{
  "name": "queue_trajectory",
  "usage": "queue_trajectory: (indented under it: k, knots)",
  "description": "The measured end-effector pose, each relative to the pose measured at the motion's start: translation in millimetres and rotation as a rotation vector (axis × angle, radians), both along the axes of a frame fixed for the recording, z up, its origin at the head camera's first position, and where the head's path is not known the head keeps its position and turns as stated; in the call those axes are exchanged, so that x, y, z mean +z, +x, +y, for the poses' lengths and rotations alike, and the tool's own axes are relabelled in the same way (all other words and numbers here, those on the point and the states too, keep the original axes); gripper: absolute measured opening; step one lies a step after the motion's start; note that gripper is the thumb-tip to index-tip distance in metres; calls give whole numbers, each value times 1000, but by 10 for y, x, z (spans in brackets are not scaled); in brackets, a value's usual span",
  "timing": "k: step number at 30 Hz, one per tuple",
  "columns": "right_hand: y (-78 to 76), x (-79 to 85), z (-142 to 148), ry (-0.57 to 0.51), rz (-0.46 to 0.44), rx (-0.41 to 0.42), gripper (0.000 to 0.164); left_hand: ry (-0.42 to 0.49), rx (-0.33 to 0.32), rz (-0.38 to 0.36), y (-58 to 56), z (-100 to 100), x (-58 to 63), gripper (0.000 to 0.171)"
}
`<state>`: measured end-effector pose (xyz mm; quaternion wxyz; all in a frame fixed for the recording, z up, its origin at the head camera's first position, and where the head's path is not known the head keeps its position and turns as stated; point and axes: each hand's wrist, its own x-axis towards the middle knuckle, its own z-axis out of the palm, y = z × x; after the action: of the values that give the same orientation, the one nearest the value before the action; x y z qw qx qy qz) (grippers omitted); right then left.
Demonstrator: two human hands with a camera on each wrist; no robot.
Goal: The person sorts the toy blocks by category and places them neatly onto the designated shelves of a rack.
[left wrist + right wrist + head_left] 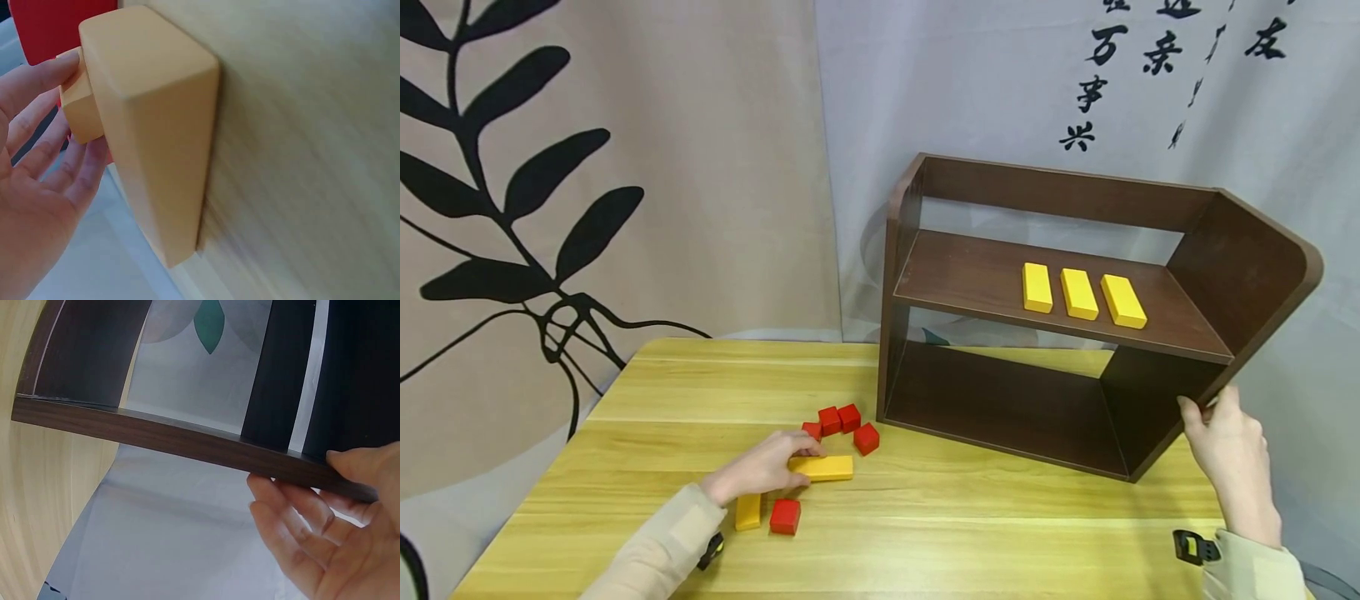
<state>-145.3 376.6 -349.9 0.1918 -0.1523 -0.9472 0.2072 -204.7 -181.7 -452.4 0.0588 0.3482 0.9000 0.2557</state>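
My left hand (766, 465) pinches a yellow rectangular block (832, 468) near its left end, thumb on the near side. In the left wrist view, thumb and fingers lie around that block (84, 115), partly hidden behind a nearer yellow block (165, 144). This second block (748, 512) lies on the table below the hand. On the right, my right hand (1234, 458) grips the front edge of the brown shelf's (1015, 408) right side panel, thumb inside and fingers outside. Three yellow blocks (1078, 294) stand in a row on its middle board.
Several red cubes (830, 421) lie just beyond the left hand, close to the shelf's left side. Another red cube (786, 517) sits nearer on the wooden table (940, 542). Behind the table hangs a printed cloth (737, 167).
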Motion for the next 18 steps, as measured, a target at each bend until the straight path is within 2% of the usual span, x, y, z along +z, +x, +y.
queue_trajectory:
  k: [9, 18]
  knots:
    - [3, -2, -6, -1, -11, 0, 42, 17, 15, 18, -14, 66, 42, 35]
    - [-7, 8, -8, 6, -9, -7, 41, 79, 4, 74, -17, 198, 158, 36]
